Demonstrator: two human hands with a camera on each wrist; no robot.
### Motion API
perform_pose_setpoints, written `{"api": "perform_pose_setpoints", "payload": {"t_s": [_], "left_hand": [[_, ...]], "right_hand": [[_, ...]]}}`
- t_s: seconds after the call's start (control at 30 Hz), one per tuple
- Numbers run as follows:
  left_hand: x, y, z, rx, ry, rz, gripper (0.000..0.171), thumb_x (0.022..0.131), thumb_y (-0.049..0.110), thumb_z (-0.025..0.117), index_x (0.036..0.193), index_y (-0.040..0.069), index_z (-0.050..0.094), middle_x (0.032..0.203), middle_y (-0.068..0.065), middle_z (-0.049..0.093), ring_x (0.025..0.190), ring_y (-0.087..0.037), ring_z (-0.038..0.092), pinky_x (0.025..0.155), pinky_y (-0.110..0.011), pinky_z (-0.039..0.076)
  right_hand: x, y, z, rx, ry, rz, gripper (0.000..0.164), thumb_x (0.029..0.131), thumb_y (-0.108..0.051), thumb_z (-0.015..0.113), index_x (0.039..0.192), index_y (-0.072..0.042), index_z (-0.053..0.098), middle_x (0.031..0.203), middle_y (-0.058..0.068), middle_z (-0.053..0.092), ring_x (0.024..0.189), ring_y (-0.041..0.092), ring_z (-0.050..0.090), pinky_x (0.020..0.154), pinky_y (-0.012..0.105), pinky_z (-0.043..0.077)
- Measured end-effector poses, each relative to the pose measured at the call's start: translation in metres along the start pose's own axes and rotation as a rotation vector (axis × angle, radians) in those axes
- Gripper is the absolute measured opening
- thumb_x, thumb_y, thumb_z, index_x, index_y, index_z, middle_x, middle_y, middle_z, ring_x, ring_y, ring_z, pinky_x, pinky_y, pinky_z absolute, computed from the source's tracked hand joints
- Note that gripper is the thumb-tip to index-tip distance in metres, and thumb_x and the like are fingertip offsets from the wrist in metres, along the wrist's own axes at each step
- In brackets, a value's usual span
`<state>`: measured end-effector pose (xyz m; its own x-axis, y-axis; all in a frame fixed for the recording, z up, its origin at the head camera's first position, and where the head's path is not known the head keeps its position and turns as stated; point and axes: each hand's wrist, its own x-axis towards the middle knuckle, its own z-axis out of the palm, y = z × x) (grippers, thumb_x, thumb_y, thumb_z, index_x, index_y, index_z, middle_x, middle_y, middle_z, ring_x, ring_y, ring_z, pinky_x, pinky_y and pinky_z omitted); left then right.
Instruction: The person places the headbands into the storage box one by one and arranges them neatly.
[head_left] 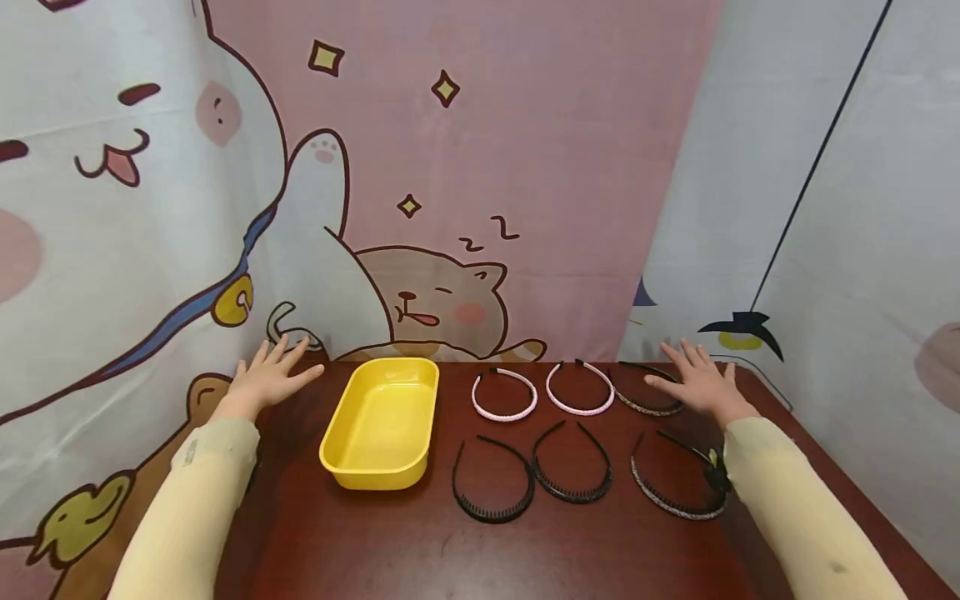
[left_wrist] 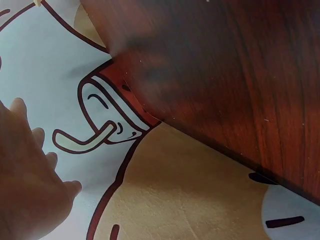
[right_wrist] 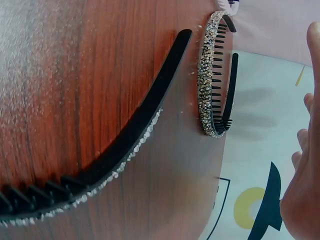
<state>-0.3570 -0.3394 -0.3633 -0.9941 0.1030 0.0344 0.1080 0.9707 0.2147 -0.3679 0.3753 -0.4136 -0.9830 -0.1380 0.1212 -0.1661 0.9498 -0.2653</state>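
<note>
My left hand [head_left: 266,379] hovers with spread fingers at the table's left, beside a yellow tray [head_left: 378,479]; it holds nothing. Over the back right, my right hand [head_left: 701,383] is likewise spread and bare, nearest a gold-glitter headband [head_left: 645,408]. That headband [right_wrist: 206,75] shows its comb teeth in the right wrist view. Below the right hand lies a silver-glitter headband [head_left: 671,508] with a black flower [head_left: 717,473], partly overlapped by the sleeve. Two pink headbands [head_left: 504,417] [head_left: 581,411] lie at the back middle; in front are two black toothed headbands [head_left: 491,518] [head_left: 573,497].
The dark reddish wooden table [head_left: 360,550] meets a cartoon-printed cloth [head_left: 570,167] at the back and sides. In the left wrist view the table edge [left_wrist: 215,147] runs diagonally beside the printed cloth.
</note>
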Motion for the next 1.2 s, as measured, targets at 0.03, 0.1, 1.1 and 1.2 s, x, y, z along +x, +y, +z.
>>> {"api": "perform_pose_setpoints", "payload": {"t_s": [0.03,0.1,1.1,1.2], "left_hand": [[0.000,0.000,0.001,0.000,-0.001,0.000,0.090,0.091,0.072,0.035,0.157,0.016,0.011,0.158,-0.027,0.002,0.139,-0.053,-0.006,0.102,-0.073,-0.007],[0.001,-0.001,0.002,-0.002,0.000,0.000,0.090,0.091,0.072,0.035,0.157,0.016,0.011,0.158,-0.027,0.002,0.139,-0.053,-0.006,0.102,-0.073,-0.007],[0.005,0.006,-0.003,0.020,0.008,0.016,0.088,0.092,0.072,0.032,0.157,0.017,0.014,0.158,-0.026,0.005,0.140,-0.052,-0.002,0.104,-0.072,-0.002],[0.007,0.006,-0.005,-0.010,0.041,0.025,0.086,0.093,0.071,0.032,0.156,0.016,0.016,0.158,-0.026,0.007,0.140,-0.051,-0.002,0.104,-0.072,-0.001]], "right_hand": [[0.000,0.000,0.000,-0.001,-0.002,0.001,0.094,0.089,-0.070,0.045,0.155,-0.010,0.017,0.156,0.030,0.004,0.139,0.053,-0.002,0.094,0.078,-0.013],[0.001,0.001,0.000,0.001,-0.007,0.001,0.093,0.089,-0.070,0.045,0.155,-0.010,0.017,0.156,0.030,0.004,0.139,0.053,-0.002,0.094,0.078,-0.012],[0.014,-0.013,0.004,0.024,-0.023,-0.024,0.095,0.088,-0.071,0.047,0.155,-0.011,0.019,0.157,0.028,0.005,0.141,0.050,0.001,0.095,0.078,-0.009],[0.014,-0.012,0.001,0.046,0.003,-0.032,0.092,0.089,-0.068,0.047,0.155,-0.010,0.020,0.157,0.028,0.006,0.141,0.051,0.002,0.096,0.078,-0.007]]}}
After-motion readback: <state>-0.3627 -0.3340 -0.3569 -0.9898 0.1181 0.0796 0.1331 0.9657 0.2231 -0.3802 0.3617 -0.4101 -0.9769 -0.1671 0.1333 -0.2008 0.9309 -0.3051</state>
